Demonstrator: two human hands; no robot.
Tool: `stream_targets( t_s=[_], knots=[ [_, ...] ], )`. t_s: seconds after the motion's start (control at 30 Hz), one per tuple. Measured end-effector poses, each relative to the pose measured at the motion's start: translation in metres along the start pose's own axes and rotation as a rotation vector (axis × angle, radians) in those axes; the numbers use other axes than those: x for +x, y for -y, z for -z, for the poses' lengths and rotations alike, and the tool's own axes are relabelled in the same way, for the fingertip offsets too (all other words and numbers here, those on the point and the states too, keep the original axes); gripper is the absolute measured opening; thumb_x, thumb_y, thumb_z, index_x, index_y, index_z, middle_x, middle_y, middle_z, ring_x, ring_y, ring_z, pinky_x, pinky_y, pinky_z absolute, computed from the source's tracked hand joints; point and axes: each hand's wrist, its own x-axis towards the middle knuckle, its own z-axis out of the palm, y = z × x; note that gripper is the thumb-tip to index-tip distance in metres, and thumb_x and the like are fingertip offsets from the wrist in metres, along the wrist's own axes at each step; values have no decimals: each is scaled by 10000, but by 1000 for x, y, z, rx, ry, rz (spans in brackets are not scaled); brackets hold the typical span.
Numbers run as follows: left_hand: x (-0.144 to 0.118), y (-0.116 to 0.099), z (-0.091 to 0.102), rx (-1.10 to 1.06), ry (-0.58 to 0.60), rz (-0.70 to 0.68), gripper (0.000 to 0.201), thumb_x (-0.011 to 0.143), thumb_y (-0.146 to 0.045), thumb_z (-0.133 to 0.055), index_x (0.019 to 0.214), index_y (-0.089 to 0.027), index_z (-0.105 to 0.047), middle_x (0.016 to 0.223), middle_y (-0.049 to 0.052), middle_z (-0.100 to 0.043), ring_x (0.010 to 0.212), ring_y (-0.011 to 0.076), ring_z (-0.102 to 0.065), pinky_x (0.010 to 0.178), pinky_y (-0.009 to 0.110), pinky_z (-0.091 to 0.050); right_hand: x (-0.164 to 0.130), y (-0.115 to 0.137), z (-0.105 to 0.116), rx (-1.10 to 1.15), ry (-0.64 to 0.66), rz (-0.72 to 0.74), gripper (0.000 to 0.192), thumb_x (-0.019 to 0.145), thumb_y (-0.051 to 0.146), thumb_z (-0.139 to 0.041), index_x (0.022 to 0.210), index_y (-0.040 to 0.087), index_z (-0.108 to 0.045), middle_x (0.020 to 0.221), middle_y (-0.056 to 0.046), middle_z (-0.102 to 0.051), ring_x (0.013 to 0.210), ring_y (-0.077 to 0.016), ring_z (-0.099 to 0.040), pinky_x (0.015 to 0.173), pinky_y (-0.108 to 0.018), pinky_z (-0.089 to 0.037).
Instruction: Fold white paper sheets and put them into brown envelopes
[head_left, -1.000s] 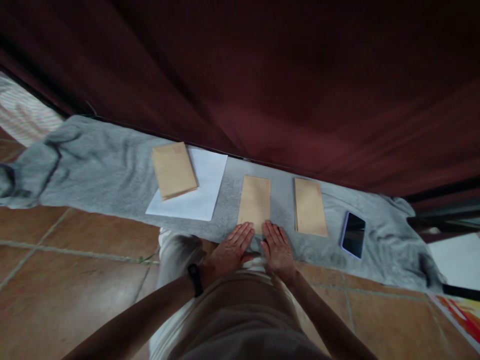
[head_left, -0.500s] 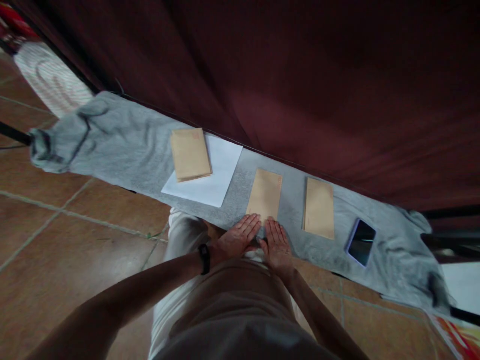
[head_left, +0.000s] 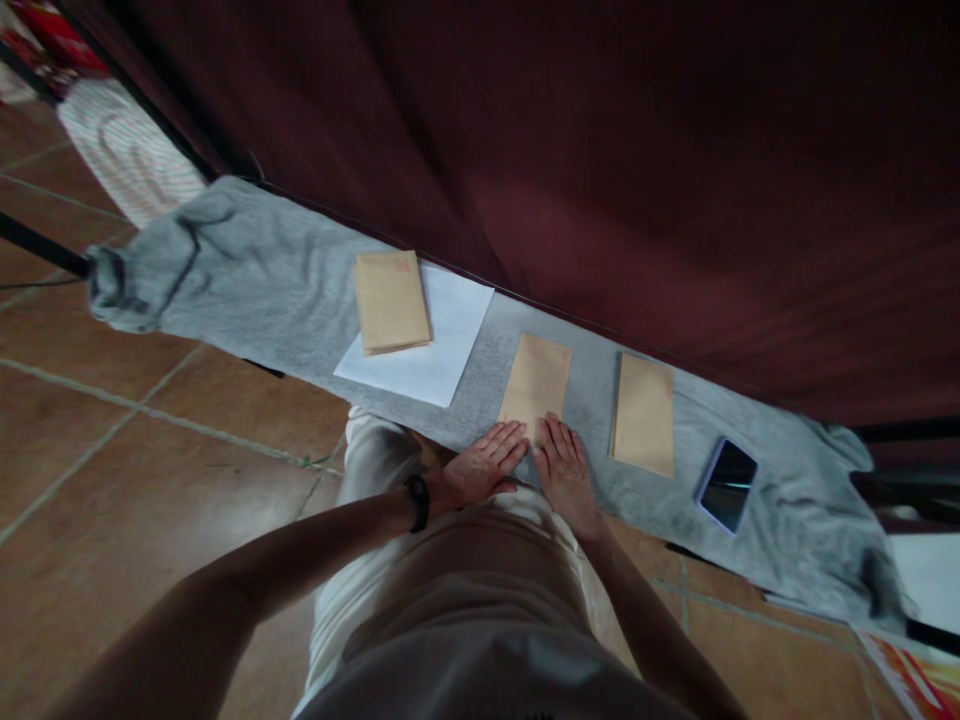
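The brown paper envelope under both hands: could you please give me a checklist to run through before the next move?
1. Both hands on it: left hand and right hand lie flat, fingertips on the near end of the middle brown paper envelope. Ok.
2. Envelope flat on the grey cloth: ok.
3. Apart from the right-hand brown envelope: ok.
4. Dark phone in a lilac case away from the hands: ok.
5. Brown envelope stack resting on the white sheet: ok.
6. Envelope sealed: cannot tell.
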Motion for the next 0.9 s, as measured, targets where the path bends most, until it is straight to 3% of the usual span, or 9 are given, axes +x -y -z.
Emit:
stream_targets(
  t_s=[0.47, 0.7, 0.9],
  knots=[
    [3, 4, -3, 49, -2, 0, 768, 975, -551, -591, 1545, -75, -395, 1670, 250, -309, 1577, 356, -255, 1276, 509, -271, 70, -27, -13, 8, -63, -140, 584, 1094, 349, -324, 1607, 73, -357, 1669, -164, -353, 1550, -269, -335, 1273, -475, -248],
    [2, 4, -9, 36, -26, 4, 826, 954, -531, -635, 1581, -87, -334, 1677, 251, -293, 1585, 350, -230, 1272, 531, -275, 110, -42, -17, 19, -112, -193, 586, 1094, 353, -301, 1599, 64, -369, 1662, -169, -365, 1539, -272, -358, 1269, -490, -249],
    [3, 4, -7, 63, 0, -3, 877, 933, -573, -648, 1597, -98, -325, 1677, 269, -271, 1579, 376, -238, 1261, 545, -284, 135, -50, -12, -3, -43, -243, 611, 1094, 366, -319, 1599, 23, -347, 1674, -194, -324, 1555, -287, -321, 1278, -464, -203]
  ],
)
